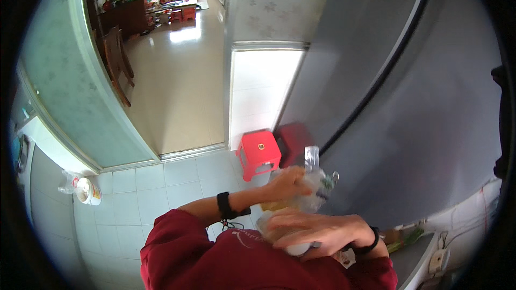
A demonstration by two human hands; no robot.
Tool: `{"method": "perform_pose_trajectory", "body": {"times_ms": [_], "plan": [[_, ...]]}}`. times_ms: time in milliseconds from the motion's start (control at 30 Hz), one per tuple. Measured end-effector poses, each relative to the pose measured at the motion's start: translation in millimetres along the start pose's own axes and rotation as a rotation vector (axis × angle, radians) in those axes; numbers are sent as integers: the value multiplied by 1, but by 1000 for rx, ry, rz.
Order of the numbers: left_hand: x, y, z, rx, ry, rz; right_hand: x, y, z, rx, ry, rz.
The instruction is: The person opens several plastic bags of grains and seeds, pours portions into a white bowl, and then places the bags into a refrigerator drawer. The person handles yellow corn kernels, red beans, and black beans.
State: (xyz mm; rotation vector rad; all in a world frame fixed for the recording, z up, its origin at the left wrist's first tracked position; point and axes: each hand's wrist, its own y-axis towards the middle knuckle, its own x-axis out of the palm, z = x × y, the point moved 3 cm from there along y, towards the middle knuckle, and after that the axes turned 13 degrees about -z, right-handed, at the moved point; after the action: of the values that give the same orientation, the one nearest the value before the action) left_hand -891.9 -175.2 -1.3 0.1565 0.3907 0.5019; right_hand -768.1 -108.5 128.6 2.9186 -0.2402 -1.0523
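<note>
My left hand (287, 185) grips clear plastic bags (312, 183) in front of the grey refrigerator doors (403, 141). Something yellowish (276, 205) shows through the plastic beneath my fingers. A green clip (328, 181) with a metal loop sits at the bags' right side. Closer to my chest, my right hand (318, 231) is closed around a white rounded object (297, 249). My fingers cover most of it, so its kind is unclear. More translucent plastic (264, 223) bulges out beside those fingers.
A red plastic stool (260, 147) stands against the refrigerator. At left, a white bucket (88, 191) and a plastic bag (69, 182) rest on the tiled floor (149, 201). Beyond the sliding-door track (193, 152) are a wooden chair (117, 64) and toys. Green vegetables (407, 239) lie at lower right.
</note>
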Motion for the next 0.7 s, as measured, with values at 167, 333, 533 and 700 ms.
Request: {"method": "perform_pose_trajectory", "body": {"times_ms": [167, 333, 533, 700], "plan": [[-48, -36, -16, -153, -103, -105, -52, 64, 67, -311, 409, -165], [-111, -21, -19, 225, 269, -8, -136, -3, 87, 75, -100, 182], [-200, -3, -19, -203, 50, -8, -218, -180, 121, 1092, -1226, 1106], [-235, 14, -27, -232, -145, -43, -231, -209, 167, 1392, -1565, 464]]}}
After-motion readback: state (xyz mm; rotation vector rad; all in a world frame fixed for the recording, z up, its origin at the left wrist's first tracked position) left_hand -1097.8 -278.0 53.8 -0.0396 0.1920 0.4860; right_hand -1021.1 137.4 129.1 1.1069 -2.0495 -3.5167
